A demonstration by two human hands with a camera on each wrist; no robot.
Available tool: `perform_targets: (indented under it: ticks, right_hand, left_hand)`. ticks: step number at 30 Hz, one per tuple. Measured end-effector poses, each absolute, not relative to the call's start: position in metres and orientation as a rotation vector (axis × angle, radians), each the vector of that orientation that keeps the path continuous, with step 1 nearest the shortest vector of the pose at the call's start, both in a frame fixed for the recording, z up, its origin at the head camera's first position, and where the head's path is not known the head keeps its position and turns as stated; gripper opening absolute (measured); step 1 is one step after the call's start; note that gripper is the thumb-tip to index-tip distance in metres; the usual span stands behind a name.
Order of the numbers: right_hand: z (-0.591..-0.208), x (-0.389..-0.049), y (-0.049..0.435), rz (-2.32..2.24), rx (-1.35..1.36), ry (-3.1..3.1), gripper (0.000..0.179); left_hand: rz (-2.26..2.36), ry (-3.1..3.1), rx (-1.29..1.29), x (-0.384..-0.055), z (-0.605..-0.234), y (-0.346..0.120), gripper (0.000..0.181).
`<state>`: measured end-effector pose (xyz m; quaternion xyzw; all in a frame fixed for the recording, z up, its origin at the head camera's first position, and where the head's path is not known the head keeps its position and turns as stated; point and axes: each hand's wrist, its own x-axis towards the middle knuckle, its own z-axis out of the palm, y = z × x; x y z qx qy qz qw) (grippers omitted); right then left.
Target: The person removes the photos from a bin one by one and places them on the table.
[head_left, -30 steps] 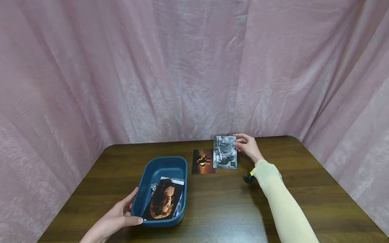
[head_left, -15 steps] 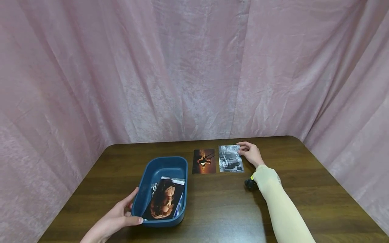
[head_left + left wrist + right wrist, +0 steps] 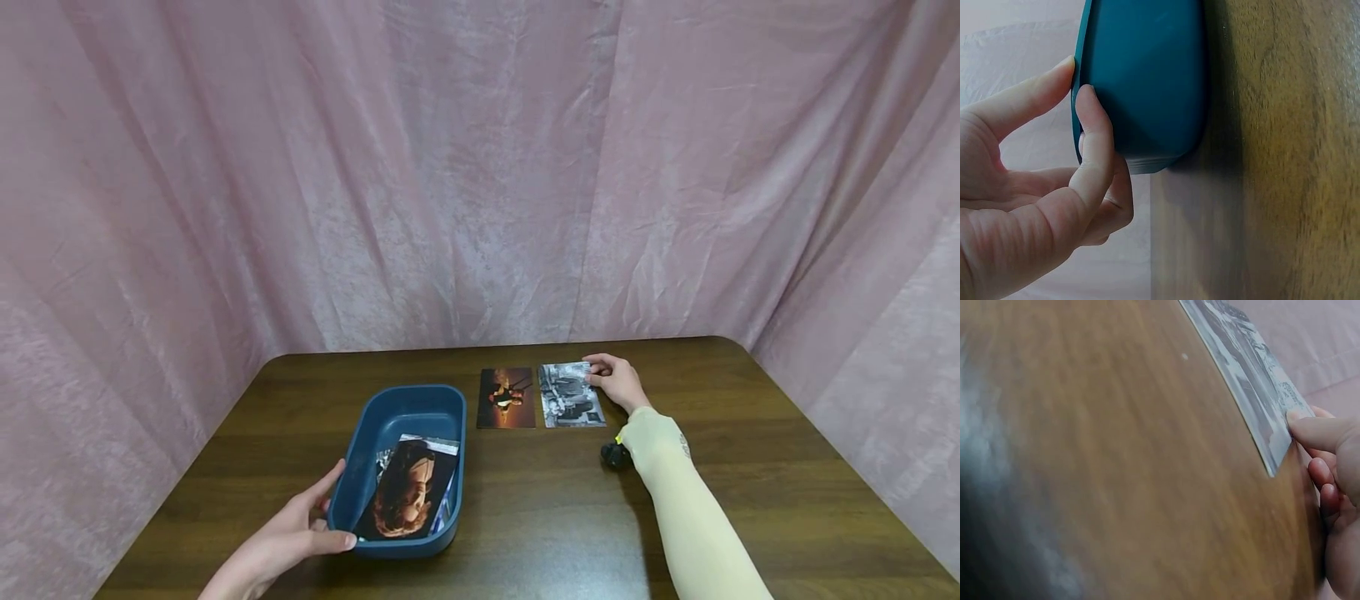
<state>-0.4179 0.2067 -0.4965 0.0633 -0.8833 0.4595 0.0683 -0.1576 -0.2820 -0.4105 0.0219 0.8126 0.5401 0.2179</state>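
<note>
A blue plastic bin (image 3: 397, 400) stands on the table at front left, with several photos in it; the topmost photo (image 3: 408, 492) shows a reddish-haired person on a dark ground. My left hand (image 3: 288, 533) grips the bin's near left rim, thumb on one side and fingers on the other, as the left wrist view also shows. A black-and-white photo (image 3: 572, 396) lies on or just over the table towards the back. My right hand (image 3: 618, 383) pinches its right edge, the thumb (image 3: 1322, 432) on top. Left of it lies an orange-brown photo (image 3: 507, 400), a narrow gap between them.
The brown wooden table (image 3: 540, 500) has rounded back corners. Pink curtains (image 3: 480, 183) hang behind it and at both sides. A black device (image 3: 615, 454) with a yellow tab is at my right wrist.
My right hand has brought the black-and-white photo down and slightly right, off its overlap with the orange-brown photo, so that both lie side by side. My left hand and the bin have stayed put.
</note>
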Motion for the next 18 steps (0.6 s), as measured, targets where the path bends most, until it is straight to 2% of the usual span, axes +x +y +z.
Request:
perform_targets:
  ticks: [6, 14, 18]
  right_hand:
    - [-0.4956, -0.4188, 0.2055, 1.380, 0.189, -2.703, 0.037]
    - [-0.4930, -0.4201, 0.2050, 1.377, 0.223, -2.715, 0.051]
    - [-0.4918, -0.4215, 0.2065, 1.406, 0.218, -2.685, 0.051]
  left_hand:
    - [1.476, 2.269, 0.042, -0.1576, -0.4106, -0.2828, 0.104]
    - [1.475, 2.288, 0.075, -0.1562, -0.4109, -0.2842, 0.102]
    - [1.484, 2.283, 0.084, -0.1578, -0.4106, -0.2822, 0.102]
